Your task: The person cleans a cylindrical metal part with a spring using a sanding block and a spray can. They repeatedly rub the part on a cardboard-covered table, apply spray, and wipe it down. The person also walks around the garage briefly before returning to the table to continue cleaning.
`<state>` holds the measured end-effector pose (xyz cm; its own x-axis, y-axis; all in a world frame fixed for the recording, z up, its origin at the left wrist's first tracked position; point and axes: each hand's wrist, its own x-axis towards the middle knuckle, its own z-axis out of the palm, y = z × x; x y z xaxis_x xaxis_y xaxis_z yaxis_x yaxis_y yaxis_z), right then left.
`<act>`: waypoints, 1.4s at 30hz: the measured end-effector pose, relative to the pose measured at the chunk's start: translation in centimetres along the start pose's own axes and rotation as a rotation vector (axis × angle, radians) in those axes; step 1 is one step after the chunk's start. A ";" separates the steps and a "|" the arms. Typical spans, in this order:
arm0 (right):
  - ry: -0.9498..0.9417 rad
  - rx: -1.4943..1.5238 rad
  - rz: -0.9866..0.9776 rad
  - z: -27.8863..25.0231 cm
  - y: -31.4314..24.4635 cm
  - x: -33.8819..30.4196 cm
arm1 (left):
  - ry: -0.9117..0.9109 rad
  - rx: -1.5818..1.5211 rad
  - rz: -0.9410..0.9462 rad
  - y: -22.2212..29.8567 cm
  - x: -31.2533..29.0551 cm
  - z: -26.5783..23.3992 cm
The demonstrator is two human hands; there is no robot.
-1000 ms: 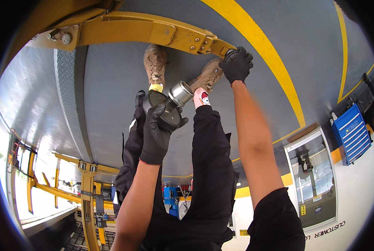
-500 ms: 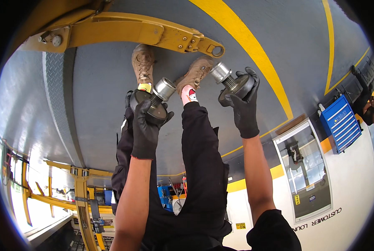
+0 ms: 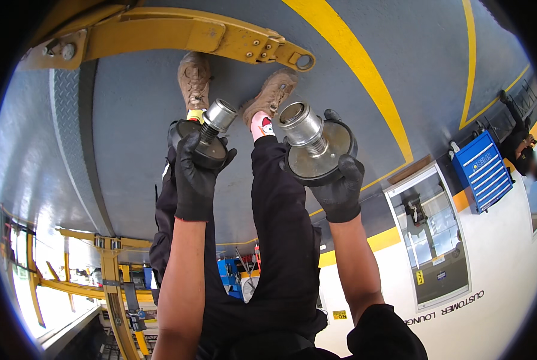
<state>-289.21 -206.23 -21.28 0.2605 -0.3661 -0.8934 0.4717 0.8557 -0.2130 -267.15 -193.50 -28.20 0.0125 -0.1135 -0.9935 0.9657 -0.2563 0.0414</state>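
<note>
In each gloved hand I hold a lift pad with a round dark base, a threaded stem and a shiny metal collar. My left hand (image 3: 194,186) is wrapped around the base of one lift pad (image 3: 209,133), its collar pointing up and tilted right. Fingers of my right hand (image 3: 343,191) grip the rim of the other lift pad (image 3: 310,147), whose collar leans up and left, showing its hollow end. Beyond both pads is the yellow lift arm (image 3: 190,35), with an open ring (image 3: 304,62) at its tip.
My brown shoes (image 3: 271,93) stand on the grey floor just short of the lift arm. A ridged metal strip (image 3: 70,132) runs along the left. Rightward are a yellow floor line (image 3: 364,66), a blue tool chest (image 3: 483,171), a glass door (image 3: 430,240) and another person (image 3: 523,147).
My right hand has come left and nearer, turning its lift pad so the collar's end shows. My left hand's pad has shifted slightly left and up, still held.
</note>
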 end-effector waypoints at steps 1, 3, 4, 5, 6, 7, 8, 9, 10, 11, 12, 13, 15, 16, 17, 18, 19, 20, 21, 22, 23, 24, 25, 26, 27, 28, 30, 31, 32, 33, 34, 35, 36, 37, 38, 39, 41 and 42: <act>0.007 -0.056 -0.026 0.3 0.2 -0.1 | -0.013 -0.006 0.003 0.0 0.0 0.1; 0.033 -0.181 -0.081 0.7 0.3 -0.1 | -0.006 -0.008 -0.003 0.0 0.0 0.2; 0.052 -0.250 -0.110 0.9 0.3 -0.1 | -0.003 -0.009 -0.006 0.0 0.0 0.3; 0.068 -0.318 -0.141 1.0 0.3 0.0 | -0.003 -0.001 0.000 0.0 0.0 0.3; 0.086 -0.496 -0.191 0.9 0.3 0.5 | -0.004 0.007 0.007 -0.1 -0.1 0.3; 0.103 -0.674 -0.240 0.7 0.2 1.3 | -0.003 0.014 0.014 -0.1 -0.1 0.3; 0.121 -0.852 -0.289 0.3 0.1 2.2 | 0.011 0.021 0.024 -0.1 -0.1 0.4; 0.133 -0.985 -0.350 -0.4 0.1 3.3 | 0.025 0.030 0.029 -0.1 -0.2 0.6; 0.144 -1.117 -0.410 -1.7 0.2 5.0 | 0.039 0.039 0.036 -0.1 -0.3 0.8; 0.150 -1.250 -0.470 -3.0 0.5 6.7 | 0.037 0.028 0.029 -0.1 -0.3 0.7; 0.206 -1.330 -0.492 -4.1 0.7 8.5 | 0.035 0.018 0.023 -0.1 -0.2 0.4; 0.266 -1.408 -0.518 -5.4 0.9 10.5 | 0.028 0.010 0.016 -0.1 0.0 0.2; 0.373 -1.491 -0.534 -8.0 1.2 14.1 | 0.018 0.009 0.016 -0.4 0.1 -0.1; 0.420 -1.498 -0.525 -9.6 1.2 15.7 | 0.013 0.008 0.017 -0.4 0.2 -0.1; 0.463 -1.505 -0.513 -10.8 1.2 17.3 | 0.006 0.005 0.025 -0.4 0.2 -0.1; 0.475 -1.563 -0.519 -12.0 1.1 18.6 | -0.001 0.004 0.027 -0.3 0.1 0.0; 0.487 -1.620 -0.521 -13.1 1.2 19.7 | -0.005 0.003 0.027 -0.3 -0.1 -0.1; 0.493 -1.679 -0.526 -13.3 1.0 20.5 | -0.003 -0.002 0.023 -0.2 -0.2 0.1; 0.503 -1.702 -0.497 -13.7 0.8 21.1 | -0.003 -0.007 0.017 0.0 -0.3 0.2; 0.515 -1.726 -0.467 -14.0 0.5 21.6 | -0.003 -0.012 0.011 0.0 -0.3 0.3; 0.523 -1.746 -0.439 -14.3 0.2 22.3 | -0.009 -0.011 0.014 -0.1 -0.3 0.2; 0.513 -1.742 -0.450 -14.6 -0.1 22.7 | -0.016 -0.010 0.016 -0.2 -0.3 0.0; 0.512 -1.767 -0.450 -14.9 -0.3 23.1 | -0.024 -0.009 0.016 -0.3 -0.2 -0.1; 0.510 -1.795 -0.442 -14.8 -0.5 23.1 | -0.015 -0.021 0.021 -0.3 -0.4 0.0; 0.509 -1.824 -0.435 -14.7 -0.5 23.1 | -0.006 -0.033 0.025 -0.2 -0.4 0.1; 0.483 -1.863 -0.439 -14.5 -0.2 23.3 | 0.001 -0.044 0.028 -0.2 -0.5 0.0; 0.541 -1.896 -0.383 -13.4 0.2 23.4 | -0.037 -0.079 0.003 -0.2 -0.5 -0.3; 0.570 -1.911 -0.355 -12.9 0.5 23.5 | -0.056 -0.096 -0.009 -0.2 -0.5 -0.5; 0.578 -1.914 -0.322 -12.6 0.8 23.7 | -0.036 -0.078 -0.001 -0.2 -0.5 -0.4; 0.585 -1.916 -0.288 -12.2 1.0 24.3 | -0.015 -0.059 0.007 -0.3 -0.4 -0.3; 0.592 -1.918 -0.254 -11.9 1.2 24.7 | 0.006 -0.039 0.015 -0.4 -0.4 -0.2; 0.612 -1.915 -0.248 -12.2 1.2 25.2 | -0.001 -0.027 0.027 -0.3 -0.5 0.0; 0.632 -1.912 -0.242 -12.5 1.0 25.6 | -0.008 -0.015 0.038 -0.3 -0.7 0.3; 0.653 -1.909 -0.237 -12.9 1.0 25.8 | -0.016 -0.003 0.050 -0.2 -0.8 0.3; 0.651 -1.919 -0.296 -13.8 1.2 26.0 | -0.033 -0.015 0.041 -0.1 -0.8 0.2; 0.649 -1.931 -0.357 -14.6 1.4 25.9 | -0.051 -0.031 0.032 -0.1 -0.9 0.1; 0.649 -1.939 -0.456 -15.3 1.6 25.2 | -0.088 -0.059 0.015 -0.1 -0.9 -0.5; 0.650 -1.935 -0.493 -15.2 1.7 24.5 | -0.107 -0.072 0.007 -0.3 -0.5 -0.9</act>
<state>-294.83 -208.20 -49.55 -0.0473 -0.8451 -0.5326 -0.9914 0.1050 -0.0785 -267.18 -192.50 -27.80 -0.0046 -0.2179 -0.9760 0.9818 -0.1864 0.0370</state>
